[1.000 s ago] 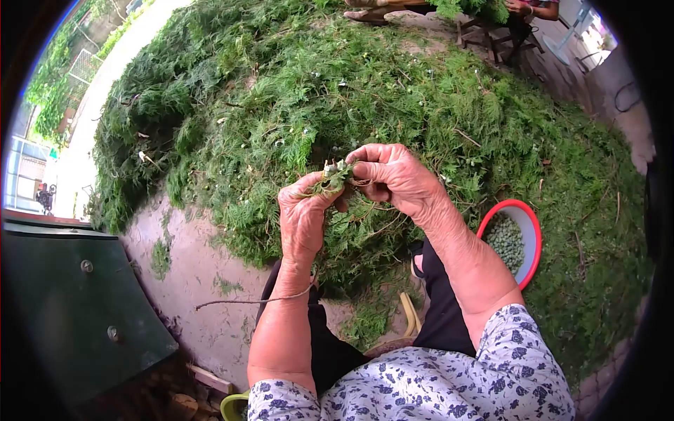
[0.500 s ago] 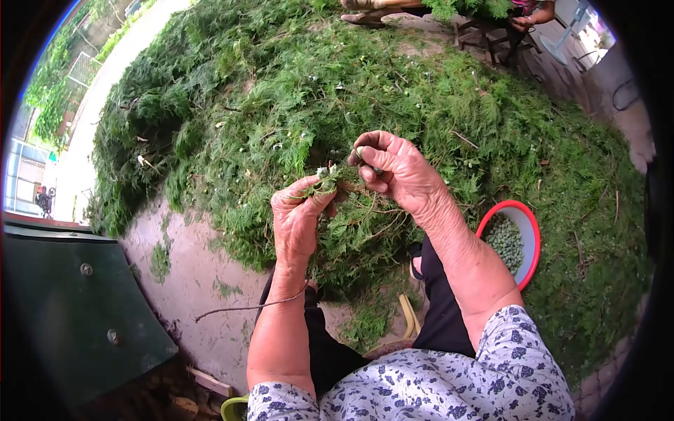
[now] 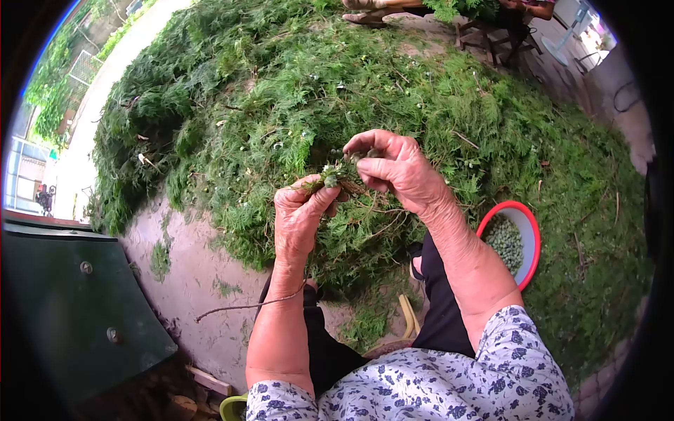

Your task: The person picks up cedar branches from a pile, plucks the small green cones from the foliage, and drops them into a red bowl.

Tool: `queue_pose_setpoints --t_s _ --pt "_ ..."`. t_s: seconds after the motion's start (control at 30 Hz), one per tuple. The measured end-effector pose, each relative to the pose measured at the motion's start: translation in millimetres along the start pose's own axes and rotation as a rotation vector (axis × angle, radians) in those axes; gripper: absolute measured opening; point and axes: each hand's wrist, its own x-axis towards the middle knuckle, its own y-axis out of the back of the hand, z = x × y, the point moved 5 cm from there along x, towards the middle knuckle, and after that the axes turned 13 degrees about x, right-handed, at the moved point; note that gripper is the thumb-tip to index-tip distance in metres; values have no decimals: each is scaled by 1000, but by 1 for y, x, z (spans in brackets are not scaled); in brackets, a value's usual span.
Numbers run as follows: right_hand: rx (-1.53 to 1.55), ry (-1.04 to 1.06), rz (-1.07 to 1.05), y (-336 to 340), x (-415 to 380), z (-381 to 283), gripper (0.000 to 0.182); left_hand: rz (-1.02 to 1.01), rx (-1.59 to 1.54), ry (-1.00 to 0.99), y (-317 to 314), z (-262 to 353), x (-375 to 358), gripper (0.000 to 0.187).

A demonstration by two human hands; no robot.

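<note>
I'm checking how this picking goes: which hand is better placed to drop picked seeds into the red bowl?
Right. The right hand pinches at the sprig and the red bowl lies on its side; the left hand grips the sprig.

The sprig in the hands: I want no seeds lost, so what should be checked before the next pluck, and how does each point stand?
1. Left hand grips the sprig firmly: ok, fingers closed round its stem end.
2. Right hand is on the sprig tip: ok, fingers pinch at its top.
3. A seed is actually between the right fingers: cannot tell, too small.
4. Bowl is within easy drop range: ok, it sits by the right forearm, rim up, green seeds inside.
5. Bowl has room: ok, not full.
6. Hands are over the bowl: not ok, they hang above the green pile, so a dropped seed would fall into it.
</note>
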Motion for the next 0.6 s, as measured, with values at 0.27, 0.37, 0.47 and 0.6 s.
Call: queue_pose_setpoints --t_s 0.27,0.37,0.47,0.6 --pt "-151 20 8 -6 0 10 20 -37 2 74 -4 -2 -2 12" --pt "-247 41 20 -4 0 12 17 44 74 24 -2 -1 -2 13" --pt "-271 34 20 -5 -1 15 16 81 27 84 -4 -3 -3 14" --pt "220 -176 -53 -1 0 32 16 65 -46 179 -3 -9 -4 14"
